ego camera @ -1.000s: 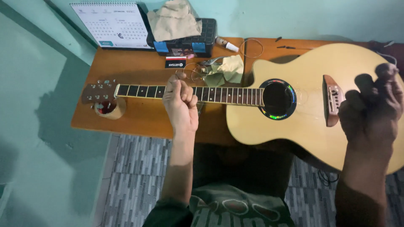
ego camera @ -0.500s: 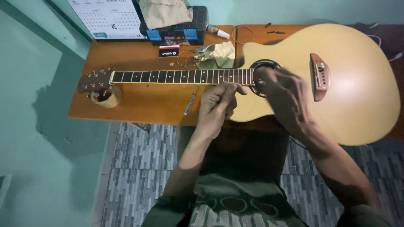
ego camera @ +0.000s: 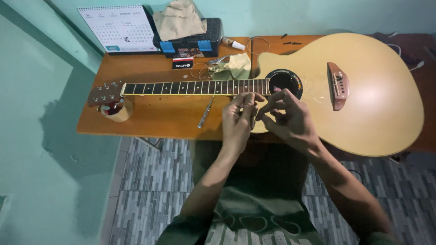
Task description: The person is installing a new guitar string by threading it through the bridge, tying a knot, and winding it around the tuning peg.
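Observation:
A pale acoustic guitar (ego camera: 377, 104) lies face up on the wooden table (ego camera: 154, 120), neck (ego camera: 190, 87) pointing left. Its headstock (ego camera: 105, 93) rests on a roll of tape (ego camera: 119, 112). My left hand (ego camera: 238, 122) and my right hand (ego camera: 288, 120) meet fingertip to fingertip at the near edge of the fretboard, just beside the soundhole (ego camera: 285, 80). Both pinch what looks like a thin guitar string, which is barely visible. Faint loops of wire lie on the body near the bridge (ego camera: 338, 85).
A slim metal tool (ego camera: 204, 113) lies on the table below the neck. Behind the guitar are a desk calendar (ego camera: 120, 28), a black box (ego camera: 190, 41) with a beige cloth (ego camera: 178, 20) on it, a small bottle (ego camera: 232, 43) and a crumpled rag (ego camera: 234, 66). Teal walls stand left and behind.
My right hand came from the guitar's lower bout to the soundhole. My left hand slid right along the neck. Both now pinch together at the neck joint.

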